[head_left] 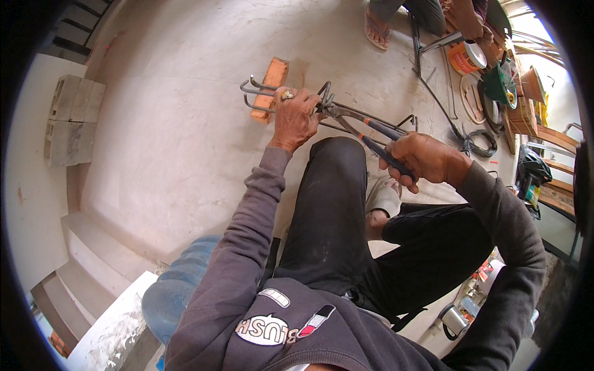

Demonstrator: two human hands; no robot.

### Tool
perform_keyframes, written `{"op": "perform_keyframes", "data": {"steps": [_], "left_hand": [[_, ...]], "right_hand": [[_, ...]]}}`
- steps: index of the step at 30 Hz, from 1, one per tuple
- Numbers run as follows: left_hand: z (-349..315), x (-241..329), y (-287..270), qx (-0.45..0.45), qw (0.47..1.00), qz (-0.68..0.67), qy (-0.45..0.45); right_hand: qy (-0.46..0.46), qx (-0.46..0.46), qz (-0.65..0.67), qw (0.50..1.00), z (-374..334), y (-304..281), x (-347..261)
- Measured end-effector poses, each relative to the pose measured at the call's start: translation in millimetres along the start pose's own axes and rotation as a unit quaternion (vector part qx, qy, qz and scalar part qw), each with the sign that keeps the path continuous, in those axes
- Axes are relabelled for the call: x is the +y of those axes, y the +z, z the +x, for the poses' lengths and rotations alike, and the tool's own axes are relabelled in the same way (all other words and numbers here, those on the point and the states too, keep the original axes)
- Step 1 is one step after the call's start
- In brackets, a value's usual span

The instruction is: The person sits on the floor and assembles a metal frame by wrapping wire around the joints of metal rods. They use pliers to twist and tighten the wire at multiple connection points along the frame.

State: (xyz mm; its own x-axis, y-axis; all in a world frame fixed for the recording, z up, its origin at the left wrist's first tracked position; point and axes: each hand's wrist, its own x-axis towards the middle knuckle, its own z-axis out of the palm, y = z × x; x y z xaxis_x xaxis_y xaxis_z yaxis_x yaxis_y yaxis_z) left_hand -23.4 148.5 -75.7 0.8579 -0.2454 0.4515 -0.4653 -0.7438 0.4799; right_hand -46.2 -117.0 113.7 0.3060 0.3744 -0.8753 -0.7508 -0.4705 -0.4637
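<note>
My left hand [296,120], with a ring on one finger, is closed around a small frame of steel reinforcing bars [263,87]. The bars' hooked ends stick out to the left, over an orange brick [276,73] lying on the floor. My right hand [424,157] grips the blue-and-orange handles of long pincers [375,146]. Their jaws meet the bars at a bent steel loop [325,91], right beside my left fingers. Whether wire sits in the jaws is too small to tell. The far bar ends run behind the pincers toward the right.
Another person's sandalled foot [377,31] is at the top. To the right stand an orange-and-white bucket [467,57] and a coil of dark wire [481,143]. Concrete blocks [75,99] and steps [105,247] are at left, a blue water jug [179,284] at lower left.
</note>
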Motion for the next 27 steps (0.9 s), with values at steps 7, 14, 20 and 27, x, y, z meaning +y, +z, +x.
{"op": "perform_keyframes", "data": {"steps": [7,14,20,27], "left_hand": [[2,21,-15,-0.008,0.999,0.032,-0.015],[16,104,-8,0.005,0.980,-0.088,0.177],[25,122,15,0.025,0.990,-0.070,0.117],[36,127,10,-0.007,0.994,-0.064,0.083]], "right_hand": [[0.003,-0.035,0.000,0.999,1,-12,-6],[0.028,-0.048,0.000,0.998,-1,-17,-8],[-0.026,0.006,-0.191,0.981,-14,-15,-21],[-0.292,0.382,-0.694,0.535,-17,27,6]]}}
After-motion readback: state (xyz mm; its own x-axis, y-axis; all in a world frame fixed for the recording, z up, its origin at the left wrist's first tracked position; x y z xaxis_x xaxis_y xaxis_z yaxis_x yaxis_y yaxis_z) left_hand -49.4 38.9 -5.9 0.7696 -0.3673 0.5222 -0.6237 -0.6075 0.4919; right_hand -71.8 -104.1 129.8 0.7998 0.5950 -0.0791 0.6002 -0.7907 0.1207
